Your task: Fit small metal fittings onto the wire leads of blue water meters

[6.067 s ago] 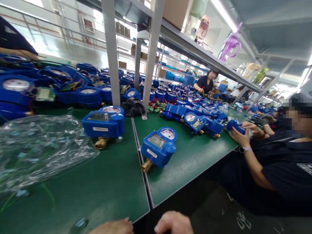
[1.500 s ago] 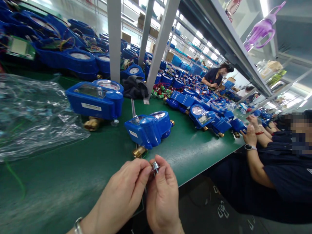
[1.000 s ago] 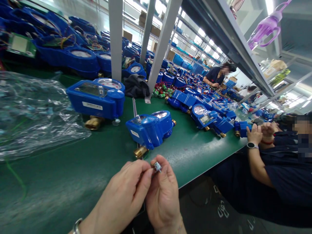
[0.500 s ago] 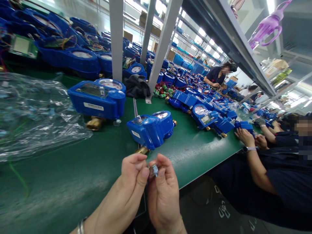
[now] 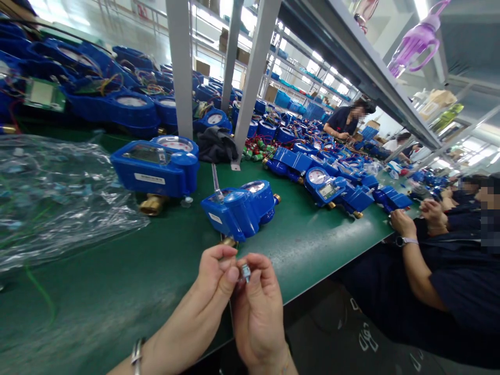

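My left hand [image 5: 216, 273] and my right hand [image 5: 258, 299] meet just over the table's front edge. A small pale-blue and clear plastic piece [image 5: 246, 272] sits between the thumb and fingers of my right hand. Thumb and fingers of my left hand are pinched together right beside it; whatever they hold is hidden. Just beyond my fingers stands a blue water meter [image 5: 238, 208] with its clear lid raised and a brass fitting near my left fingertips. Farther left, another blue meter [image 5: 156, 169] rests on the green table [image 5: 164, 271].
A clear plastic bag [image 5: 70, 192] of small pale-blue pieces lies at left. Grey posts [image 5: 180, 73] rise behind the meters, near a dark cloth [image 5: 216, 145]. More blue meters [image 5: 322, 182] line the table to the right, where a co-worker's hands [image 5: 404, 224] are busy.
The view has shifted slightly. My hands stay together at the small piece, with little change in grip. At right, the co-worker's hands have come away from a blue meter.
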`<state>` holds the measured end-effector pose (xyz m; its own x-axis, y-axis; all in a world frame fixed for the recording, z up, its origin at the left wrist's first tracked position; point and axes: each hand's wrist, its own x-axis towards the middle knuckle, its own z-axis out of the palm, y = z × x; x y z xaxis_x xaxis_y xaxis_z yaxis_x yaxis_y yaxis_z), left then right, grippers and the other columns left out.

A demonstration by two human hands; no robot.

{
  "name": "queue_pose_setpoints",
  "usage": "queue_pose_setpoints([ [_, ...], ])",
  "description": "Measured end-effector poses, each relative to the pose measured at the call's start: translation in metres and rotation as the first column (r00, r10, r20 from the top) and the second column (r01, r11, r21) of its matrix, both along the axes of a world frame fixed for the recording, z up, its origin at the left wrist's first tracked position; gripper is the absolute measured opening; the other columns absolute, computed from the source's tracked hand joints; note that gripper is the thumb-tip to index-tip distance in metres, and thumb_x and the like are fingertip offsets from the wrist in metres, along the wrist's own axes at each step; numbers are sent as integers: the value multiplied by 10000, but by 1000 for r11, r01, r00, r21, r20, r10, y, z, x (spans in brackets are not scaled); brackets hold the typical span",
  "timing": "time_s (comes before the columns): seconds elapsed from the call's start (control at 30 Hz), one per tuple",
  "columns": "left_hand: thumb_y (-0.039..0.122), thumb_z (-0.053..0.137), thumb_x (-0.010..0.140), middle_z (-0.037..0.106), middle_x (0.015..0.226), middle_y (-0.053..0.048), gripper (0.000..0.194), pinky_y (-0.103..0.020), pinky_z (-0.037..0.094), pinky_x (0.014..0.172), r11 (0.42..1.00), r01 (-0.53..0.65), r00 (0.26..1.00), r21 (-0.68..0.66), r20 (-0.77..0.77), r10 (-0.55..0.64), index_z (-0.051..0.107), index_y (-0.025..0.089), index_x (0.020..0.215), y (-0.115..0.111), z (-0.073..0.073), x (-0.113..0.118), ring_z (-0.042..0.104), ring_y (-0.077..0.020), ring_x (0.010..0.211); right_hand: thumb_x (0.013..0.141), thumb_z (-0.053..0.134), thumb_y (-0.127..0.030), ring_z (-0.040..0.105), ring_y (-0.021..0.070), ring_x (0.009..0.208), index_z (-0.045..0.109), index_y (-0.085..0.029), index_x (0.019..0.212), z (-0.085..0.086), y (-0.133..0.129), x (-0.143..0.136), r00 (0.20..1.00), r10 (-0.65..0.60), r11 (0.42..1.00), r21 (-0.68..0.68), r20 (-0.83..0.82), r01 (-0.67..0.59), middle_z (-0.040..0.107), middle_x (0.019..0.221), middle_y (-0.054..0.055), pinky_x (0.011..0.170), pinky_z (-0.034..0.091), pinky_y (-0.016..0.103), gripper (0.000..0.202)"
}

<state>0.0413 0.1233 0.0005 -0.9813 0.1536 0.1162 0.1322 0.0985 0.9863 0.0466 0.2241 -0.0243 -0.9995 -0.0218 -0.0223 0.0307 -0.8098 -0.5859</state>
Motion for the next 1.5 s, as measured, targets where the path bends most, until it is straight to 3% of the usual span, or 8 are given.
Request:
queue_pose_setpoints([
  [0.53, 448, 451, 969, 556, 977, -24, 240, -258, 440, 880, 948, 168, 960, 269, 173, -219, 531, 232, 1038, -7, 3, -5, 515, -164, 960, 861, 665, -325, 566, 129, 945, 595, -256, 1150, -1, 17, -4, 989, -84, 881, 455, -123, 131, 557, 1008, 5, 878, 476, 274, 305],
  [0.9, 390, 533, 937, 573, 901, 5, 170, -233, 434, 811, 989, 105, 993, 102, 52, -111, 624, 246, 938, -13, 6, -9, 520, -150, 854, 918, 516, -151, 548, 190, 867, 652, -211, 989, 4, 22, 11, 783, -12, -25, 783, -622, 622, 646, 905, 70, 830, 398, 344, 165],
  [0.97, 358, 549, 929, 570, 928, 10, 144, -234, 416, 861, 997, 73, 997, 26, -9, -73, 649, 255, 916, -15, 3, -10, 530, -152, 892, 921, 487, -195, 521, 191, 821, 630, -196, 861, 7, 19, 8, 830, -4, 40, 829, -558, 558, 610, 833, 68, 776, 376, 340, 155],
  [1.13, 362, 543, 935, 562, 897, 20, 162, -219, 423, 838, 996, 58, 995, -67, -76, -63, 679, 276, 913, -18, -1, -10, 550, -147, 882, 897, 319, -295, 241, 101, 476, 351, -218, 648, 15, 10, -1, 988, 135, 770, 620, 69, -149, 300, 567, -51, 477, 247, 246, 263],
  [1.2, 368, 537, 939, 564, 890, 23, 167, -213, 425, 821, 995, 35, 995, -91, -85, -43, 675, 277, 920, -18, 0, -9, 556, -144, 874, 900, 294, -296, 211, 96, 456, 330, -225, 665, 14, 9, 0, 962, 227, 796, 540, 153, -274, 274, 564, -61, 456, 237, 239, 248],
  [1.27, 375, 542, 935, 563, 881, 23, 166, -211, 422, 813, 995, -10, 995, -100, -98, 0, 668, 269, 911, -18, 1, -8, 559, -143, 868, 937, 336, -303, 401, 122, 558, 449, -200, 761, 11, 12, 3, 993, 119, 641, 765, -16, -64, 440, 660, -12, 552, 346, 259, 233],
  [1.4, 384, 547, 929, 568, 878, 21, 175, -210, 421, 800, 995, -37, 994, -97, -106, 27, 670, 259, 935, -18, 2, -8, 563, -139, 847, 956, 402, -209, 498, 200, 809, 540, -201, 974, 3, 17, 7, 788, 36, -23, 788, -615, 616, 575, 870, 58, 753, 362, 358, 140],
  [1.5, 396, 548, 928, 573, 881, 17, 193, -210, 423, 801, 995, -40, 995, -94, -98, 31, 673, 249, 929, -18, 2, -9, 567, -142, 850, 966, 381, -249, 471, 182, 703, 507, -200, 837, 5, 14, 3, 853, 33, 96, 851, -521, 516, 535, 761, 35, 669, 339, 328, 187],
])
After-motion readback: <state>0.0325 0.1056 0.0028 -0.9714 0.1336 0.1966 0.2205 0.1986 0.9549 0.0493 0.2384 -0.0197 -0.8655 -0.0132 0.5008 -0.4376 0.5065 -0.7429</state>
